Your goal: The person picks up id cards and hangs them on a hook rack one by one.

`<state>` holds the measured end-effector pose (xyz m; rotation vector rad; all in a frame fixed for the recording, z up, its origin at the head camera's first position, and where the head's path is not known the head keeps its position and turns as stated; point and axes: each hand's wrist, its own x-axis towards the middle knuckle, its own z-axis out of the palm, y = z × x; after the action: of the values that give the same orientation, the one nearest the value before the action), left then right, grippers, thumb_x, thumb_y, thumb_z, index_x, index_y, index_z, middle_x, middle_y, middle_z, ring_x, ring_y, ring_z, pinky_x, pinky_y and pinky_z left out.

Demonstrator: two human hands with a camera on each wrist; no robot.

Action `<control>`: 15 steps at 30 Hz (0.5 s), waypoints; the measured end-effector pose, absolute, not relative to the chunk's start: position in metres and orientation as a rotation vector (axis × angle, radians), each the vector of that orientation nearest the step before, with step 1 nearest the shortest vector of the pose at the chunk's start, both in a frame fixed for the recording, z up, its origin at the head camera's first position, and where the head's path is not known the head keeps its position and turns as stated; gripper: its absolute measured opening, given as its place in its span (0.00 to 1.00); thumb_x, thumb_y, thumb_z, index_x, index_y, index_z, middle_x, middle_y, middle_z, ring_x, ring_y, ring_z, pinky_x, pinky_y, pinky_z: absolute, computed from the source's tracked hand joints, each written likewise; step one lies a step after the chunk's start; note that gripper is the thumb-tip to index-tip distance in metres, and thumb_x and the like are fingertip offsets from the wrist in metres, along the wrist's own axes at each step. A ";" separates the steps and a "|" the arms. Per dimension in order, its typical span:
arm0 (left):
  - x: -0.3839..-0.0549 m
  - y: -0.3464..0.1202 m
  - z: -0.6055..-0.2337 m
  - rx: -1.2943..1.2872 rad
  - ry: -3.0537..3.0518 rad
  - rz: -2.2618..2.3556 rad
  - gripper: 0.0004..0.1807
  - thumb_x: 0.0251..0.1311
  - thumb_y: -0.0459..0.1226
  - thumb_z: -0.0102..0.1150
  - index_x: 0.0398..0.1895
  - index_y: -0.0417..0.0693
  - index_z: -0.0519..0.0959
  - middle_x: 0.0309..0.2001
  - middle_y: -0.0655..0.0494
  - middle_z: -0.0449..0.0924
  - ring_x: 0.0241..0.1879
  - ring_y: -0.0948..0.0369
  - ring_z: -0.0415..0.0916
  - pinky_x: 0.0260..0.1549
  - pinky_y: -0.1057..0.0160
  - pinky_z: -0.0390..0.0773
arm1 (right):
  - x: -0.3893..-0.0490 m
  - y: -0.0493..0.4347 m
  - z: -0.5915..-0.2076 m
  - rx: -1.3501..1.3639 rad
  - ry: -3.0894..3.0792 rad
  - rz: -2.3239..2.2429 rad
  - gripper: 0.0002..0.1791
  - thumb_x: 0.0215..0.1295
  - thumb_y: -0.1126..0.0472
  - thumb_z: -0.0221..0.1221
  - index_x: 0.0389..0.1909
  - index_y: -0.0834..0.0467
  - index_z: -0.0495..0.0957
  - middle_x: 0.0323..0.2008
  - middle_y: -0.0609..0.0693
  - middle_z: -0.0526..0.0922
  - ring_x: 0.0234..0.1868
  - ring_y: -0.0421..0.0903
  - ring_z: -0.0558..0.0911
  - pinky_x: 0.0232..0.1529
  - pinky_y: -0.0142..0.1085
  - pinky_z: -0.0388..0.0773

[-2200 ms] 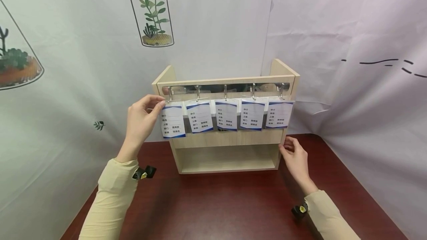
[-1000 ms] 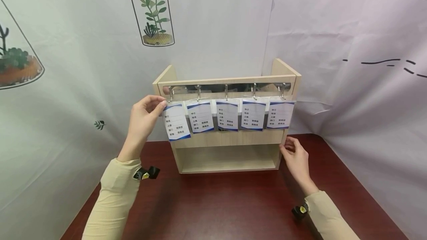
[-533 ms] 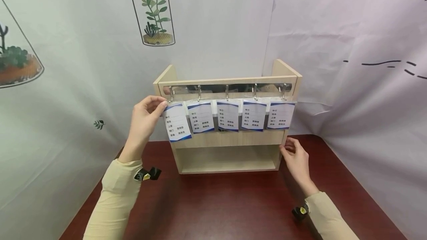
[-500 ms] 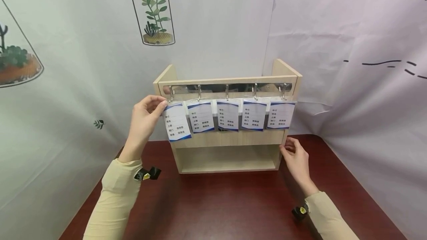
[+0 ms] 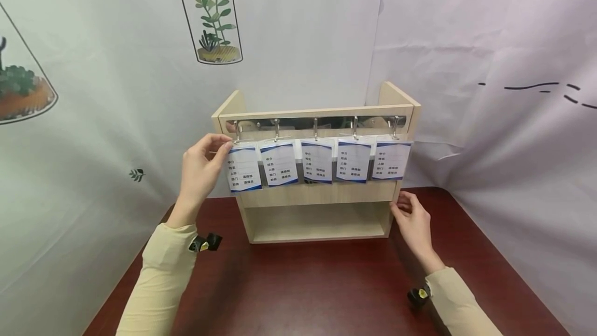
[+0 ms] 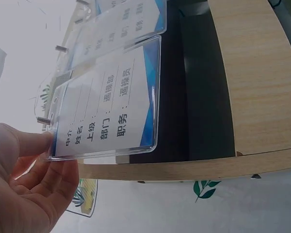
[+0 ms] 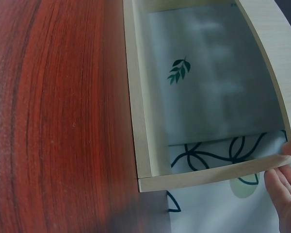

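Observation:
Several clear-sleeved name badges (image 5: pixel 316 162) with blue-edged cards hang in a row from metal hooks on a pale wooden rack (image 5: pixel 317 196). At the row's left end, my left hand (image 5: pixel 200 165) pinches the upper left corner of the leftmost badge (image 5: pixel 244 170). In the left wrist view, the thumb lies on the front of that badge (image 6: pixel 104 99) and the fingers are behind it. My right hand (image 5: pixel 414 219) grips the rack's right side panel low down; in the right wrist view, thumb and fingers (image 7: pixel 279 194) hold the panel's edge from both sides.
The rack stands on a dark red wooden table (image 5: pixel 298 284), with an open lower compartment (image 5: pixel 317 222). A metal hook strip (image 5: pixel 298 124) runs along its upper front. White cloth (image 5: pixel 303 82) printed with plants hangs behind and on both sides.
The leftmost badge tilted, its lower edge swinging right, and now hangs straighter again. My left hand keeps its pinch and has shifted slightly right overall. My right hand stays in place.

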<state>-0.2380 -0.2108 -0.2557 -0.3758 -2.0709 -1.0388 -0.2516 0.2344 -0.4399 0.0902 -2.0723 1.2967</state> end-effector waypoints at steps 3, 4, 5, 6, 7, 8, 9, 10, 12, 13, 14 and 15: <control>-0.239 -0.211 -0.257 -0.384 -2.065 -1.040 0.11 0.71 0.39 0.60 0.46 0.40 0.84 0.40 0.47 0.87 0.38 0.61 0.80 0.35 0.73 0.73 | -0.251 0.234 -0.439 0.093 -2.072 1.295 0.18 0.64 0.71 0.64 0.54 0.69 0.76 0.44 0.64 0.84 0.39 0.28 0.78 0.39 0.15 0.74; -0.240 -0.212 -0.257 -0.385 -2.063 -1.040 0.11 0.71 0.39 0.60 0.45 0.40 0.84 0.40 0.47 0.87 0.38 0.62 0.80 0.35 0.73 0.73 | -0.251 0.234 -0.439 0.092 -2.073 1.293 0.18 0.64 0.71 0.64 0.54 0.69 0.76 0.44 0.64 0.84 0.39 0.30 0.79 0.39 0.15 0.74; -0.240 -0.212 -0.257 -0.387 -2.062 -1.040 0.11 0.71 0.39 0.60 0.45 0.40 0.84 0.40 0.47 0.87 0.38 0.62 0.79 0.35 0.74 0.73 | -0.251 0.234 -0.439 0.093 -2.073 1.293 0.17 0.65 0.71 0.64 0.54 0.70 0.76 0.44 0.65 0.84 0.40 0.34 0.81 0.39 0.15 0.74; -0.241 -0.212 -0.258 -0.388 -2.061 -1.039 0.11 0.71 0.39 0.60 0.45 0.40 0.84 0.40 0.47 0.87 0.38 0.63 0.79 0.35 0.74 0.73 | -0.250 0.234 -0.439 0.094 -2.074 1.291 0.17 0.65 0.71 0.64 0.54 0.70 0.76 0.44 0.65 0.84 0.40 0.37 0.82 0.40 0.15 0.74; -0.241 -0.213 -0.258 -0.389 -2.060 -1.037 0.11 0.71 0.39 0.60 0.45 0.40 0.84 0.40 0.47 0.87 0.38 0.63 0.79 0.35 0.74 0.73 | -0.250 0.234 -0.439 0.094 -2.075 1.290 0.17 0.65 0.71 0.64 0.53 0.70 0.76 0.44 0.65 0.84 0.41 0.41 0.83 0.40 0.15 0.74; -0.241 -0.213 -0.258 -0.389 -2.059 -1.036 0.10 0.71 0.39 0.60 0.45 0.40 0.84 0.40 0.47 0.87 0.37 0.63 0.80 0.35 0.74 0.73 | -0.250 0.233 -0.439 0.094 -2.075 1.291 0.17 0.65 0.71 0.64 0.53 0.70 0.76 0.43 0.65 0.84 0.41 0.44 0.84 0.40 0.15 0.74; -0.242 -0.213 -0.258 -0.389 -2.059 -1.032 0.10 0.71 0.39 0.61 0.45 0.40 0.84 0.40 0.47 0.87 0.37 0.63 0.80 0.35 0.74 0.73 | -0.249 0.233 -0.439 0.095 -2.075 1.290 0.17 0.65 0.71 0.64 0.53 0.70 0.76 0.43 0.66 0.84 0.42 0.48 0.85 0.40 0.15 0.74; -0.242 -0.213 -0.258 -0.388 -2.057 -1.027 0.10 0.71 0.39 0.61 0.45 0.40 0.84 0.40 0.47 0.87 0.38 0.63 0.80 0.36 0.74 0.73 | -0.249 0.233 -0.439 0.096 -2.076 1.289 0.17 0.65 0.71 0.63 0.53 0.70 0.76 0.43 0.66 0.84 0.42 0.50 0.85 0.40 0.15 0.73; -0.242 -0.213 -0.258 -0.389 -2.055 -1.020 0.10 0.70 0.39 0.61 0.45 0.40 0.84 0.40 0.47 0.87 0.38 0.61 0.81 0.36 0.75 0.74 | -0.249 0.233 -0.438 0.096 -2.079 1.285 0.17 0.65 0.72 0.63 0.53 0.70 0.76 0.43 0.66 0.84 0.43 0.52 0.85 0.40 0.15 0.73; -0.243 -0.213 -0.258 -0.391 -2.054 -1.016 0.10 0.71 0.38 0.61 0.45 0.40 0.84 0.40 0.47 0.87 0.38 0.60 0.81 0.37 0.75 0.74 | -0.249 0.233 -0.438 0.095 -2.079 1.287 0.17 0.65 0.72 0.63 0.53 0.70 0.76 0.43 0.66 0.84 0.43 0.52 0.84 0.40 0.15 0.73; -0.243 -0.213 -0.258 -0.393 -2.053 -1.013 0.10 0.71 0.38 0.61 0.45 0.40 0.84 0.41 0.47 0.87 0.39 0.59 0.81 0.38 0.75 0.74 | -0.249 0.233 -0.438 0.095 -2.080 1.286 0.17 0.65 0.72 0.64 0.54 0.70 0.76 0.43 0.65 0.84 0.43 0.53 0.84 0.40 0.15 0.73; -0.243 -0.213 -0.258 -0.395 -2.050 -1.011 0.10 0.71 0.38 0.61 0.45 0.40 0.84 0.41 0.47 0.87 0.39 0.58 0.82 0.38 0.75 0.74 | -0.249 0.233 -0.438 0.094 -2.081 1.285 0.17 0.65 0.72 0.64 0.54 0.70 0.76 0.44 0.65 0.84 0.43 0.53 0.84 0.40 0.14 0.73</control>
<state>-0.2427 -0.2128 -0.2577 -0.3954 -2.0503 -1.0109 -0.2493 0.2333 -0.4380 0.0935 -2.0813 1.2845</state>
